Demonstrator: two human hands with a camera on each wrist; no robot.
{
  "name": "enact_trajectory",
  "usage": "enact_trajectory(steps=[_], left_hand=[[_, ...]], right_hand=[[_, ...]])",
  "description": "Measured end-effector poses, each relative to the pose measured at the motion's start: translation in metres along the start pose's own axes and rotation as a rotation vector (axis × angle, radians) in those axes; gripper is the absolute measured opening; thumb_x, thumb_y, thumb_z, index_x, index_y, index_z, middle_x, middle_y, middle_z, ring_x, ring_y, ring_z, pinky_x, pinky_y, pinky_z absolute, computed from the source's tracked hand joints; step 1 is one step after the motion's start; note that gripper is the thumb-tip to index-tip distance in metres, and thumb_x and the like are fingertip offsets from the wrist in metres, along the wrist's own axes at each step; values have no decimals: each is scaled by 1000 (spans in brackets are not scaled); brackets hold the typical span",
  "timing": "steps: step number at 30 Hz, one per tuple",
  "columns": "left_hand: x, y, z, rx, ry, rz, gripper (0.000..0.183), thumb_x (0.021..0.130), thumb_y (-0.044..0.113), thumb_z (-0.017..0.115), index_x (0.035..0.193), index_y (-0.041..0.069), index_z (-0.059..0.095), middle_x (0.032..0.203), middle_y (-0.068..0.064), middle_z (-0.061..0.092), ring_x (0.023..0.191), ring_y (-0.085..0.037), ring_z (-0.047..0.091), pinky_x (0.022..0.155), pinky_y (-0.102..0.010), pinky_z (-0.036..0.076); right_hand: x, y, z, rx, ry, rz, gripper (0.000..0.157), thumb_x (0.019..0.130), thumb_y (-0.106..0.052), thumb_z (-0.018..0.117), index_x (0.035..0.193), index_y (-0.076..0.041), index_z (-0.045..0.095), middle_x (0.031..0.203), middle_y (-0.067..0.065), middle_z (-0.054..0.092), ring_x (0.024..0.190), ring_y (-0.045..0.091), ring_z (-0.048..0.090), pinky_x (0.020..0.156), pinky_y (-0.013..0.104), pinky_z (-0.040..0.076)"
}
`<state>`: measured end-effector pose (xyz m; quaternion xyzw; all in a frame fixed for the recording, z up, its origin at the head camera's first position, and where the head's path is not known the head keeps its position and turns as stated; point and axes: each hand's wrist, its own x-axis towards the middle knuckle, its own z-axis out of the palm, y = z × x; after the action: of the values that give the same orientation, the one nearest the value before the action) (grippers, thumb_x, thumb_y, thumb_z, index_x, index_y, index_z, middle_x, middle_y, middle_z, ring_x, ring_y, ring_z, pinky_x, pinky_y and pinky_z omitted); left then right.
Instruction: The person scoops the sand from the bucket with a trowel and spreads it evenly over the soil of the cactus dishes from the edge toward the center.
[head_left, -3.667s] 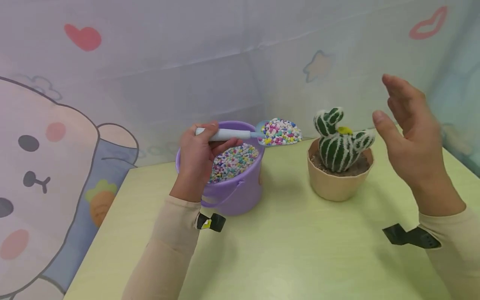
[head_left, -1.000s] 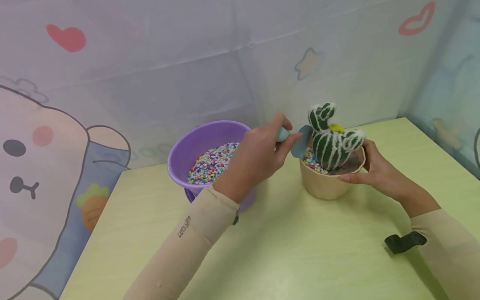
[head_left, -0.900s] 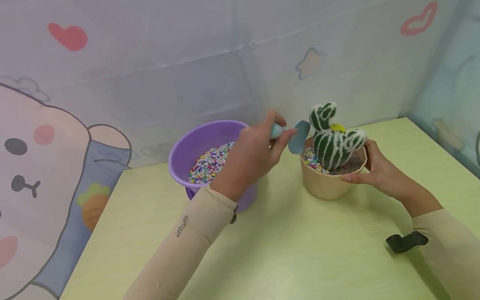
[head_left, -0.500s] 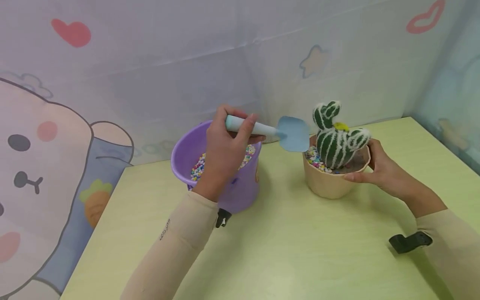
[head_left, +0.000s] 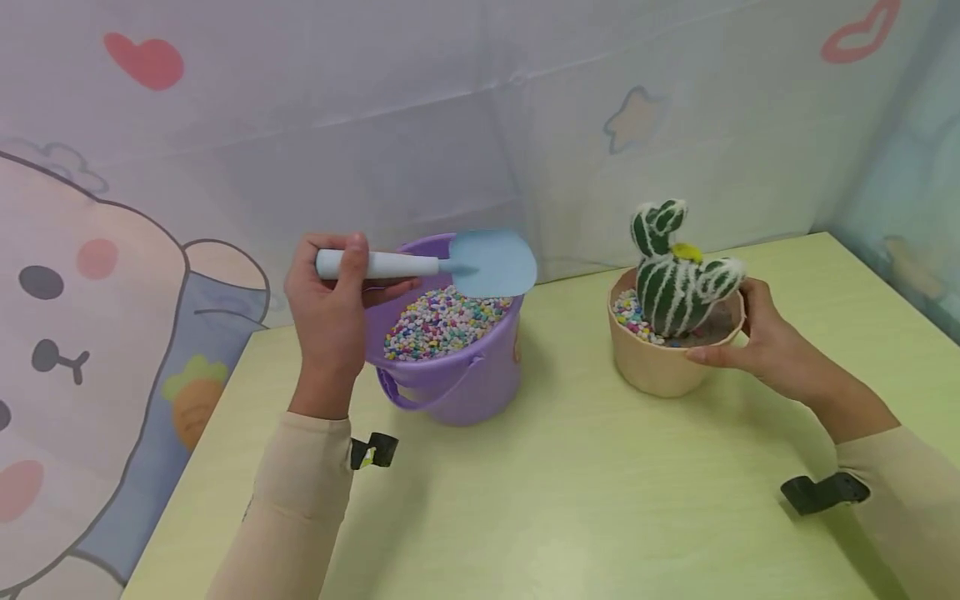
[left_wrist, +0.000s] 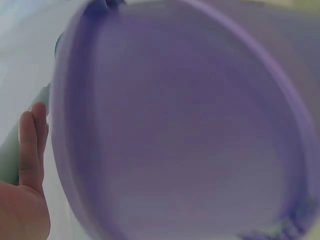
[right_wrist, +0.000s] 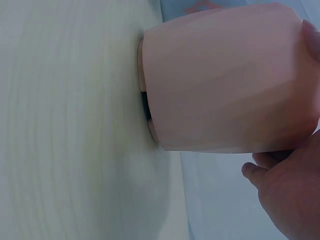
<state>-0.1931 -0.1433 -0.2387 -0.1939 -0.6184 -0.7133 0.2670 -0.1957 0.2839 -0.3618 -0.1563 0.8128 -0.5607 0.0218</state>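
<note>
The left hand (head_left: 327,321) curls round the white handle of a light-blue-bladed plastic hand trowel (head_left: 427,265), thumb lying along the handle, and holds it roughly level. From that hand the trowel points across toward the right hand (head_left: 768,354), its blade over the far part of a round, light-purple plastic bucket (head_left: 476,383) with a purple carrying handle. Whether the blade touches the bucket's rim cannot be told. The bucket stands just right of the left hand and below it, well apart from the right hand; inside lie small, smooth, multicoloured pebbles (head_left: 442,329).

The right hand grips the near right side of a cream, faceted, round flowerpot (head_left: 652,367), thumb on the outer wall and fingers around the side away from the left hand. The pot sits upright on the pale yellow-green, wood-grained bench (head_left: 585,500), between the bucket and the right hand. A green knitted cactus with white fuzzy stripes and a yellow flower (head_left: 671,292) rises from it, leftward of the gripping fingers. Coloured pebbles cover the pot's left part; greyish-brown filling (head_left: 716,325) shows nearer the right hand.
</note>
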Motion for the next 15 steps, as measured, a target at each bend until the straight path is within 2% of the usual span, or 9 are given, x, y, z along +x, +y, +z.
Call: enact_trajectory(steps=[2, 8, 11, 15], left_hand=[[-1, -1, -14, 8, 37, 1, 19, 99, 16, 61, 97, 0, 50, 88, -26, 60, 70, -36, 72, 63, -46, 61], [-14, -4, -50, 68, 115, -63, 23, 99, 18, 62, 95, -1, 49, 82, -23, 68, 63, -34, 71, 57, -43, 60], [-17, -6, -59, 109, 151, -53, 22, 98, 17, 62, 95, -1, 50, 82, -22, 65, 64, -32, 71, 59, -43, 61], [-17, -12, -60, 160, 164, -34, 21, 98, 16, 62, 95, -1, 50, 82, -22, 61, 64, -29, 72, 60, -42, 61]], right_hand=[[1, -2, 2, -12, 1, 5, 96, 86, -5, 74, 148, -6, 1, 150, 18, 7, 142, 45, 8, 109, 69, 13], [7, -4, 10, -39, -17, 13, 101, 87, -10, 76, 149, -4, -4, 152, 24, 4, 142, 46, 6, 110, 69, 10], [8, -5, 12, -56, -13, 0, 103, 86, -12, 77, 149, -2, -4, 152, 27, 3, 141, 47, 6, 110, 70, 9], [7, -6, 14, -72, 10, -10, 106, 86, -14, 77, 149, 0, -7, 151, 30, 0, 141, 49, 4, 110, 71, 7]])
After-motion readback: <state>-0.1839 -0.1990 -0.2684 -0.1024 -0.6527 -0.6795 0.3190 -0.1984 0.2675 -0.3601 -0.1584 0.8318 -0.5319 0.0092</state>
